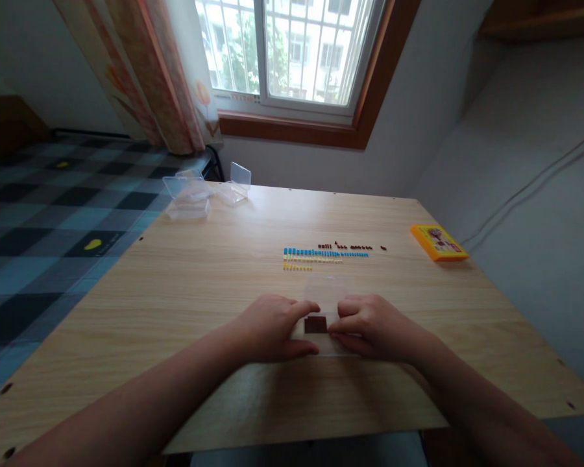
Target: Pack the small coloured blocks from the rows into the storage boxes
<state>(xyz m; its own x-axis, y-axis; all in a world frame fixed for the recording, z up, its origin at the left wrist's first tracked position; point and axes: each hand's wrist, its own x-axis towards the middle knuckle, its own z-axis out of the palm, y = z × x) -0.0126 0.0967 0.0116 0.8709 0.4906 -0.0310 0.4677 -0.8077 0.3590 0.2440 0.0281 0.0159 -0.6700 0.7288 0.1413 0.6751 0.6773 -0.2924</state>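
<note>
One brown slab [315, 324], one orange box [438, 242], one window [299, 55]; single rows of blue pieces [325, 253], cream pieces [313, 259], yellow pieces [294, 267]

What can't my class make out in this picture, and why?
In the head view:
Clear plastic box: partly hidden by the left hand and right hand.
Dark brown rectangular piece: too small to tell whether the right hand touches it.
Orange box: printed words too small to read.
Far row of brown pieces: too small for exact shapes.
Wooden shelf: cut off by the top and right edges.
</note>
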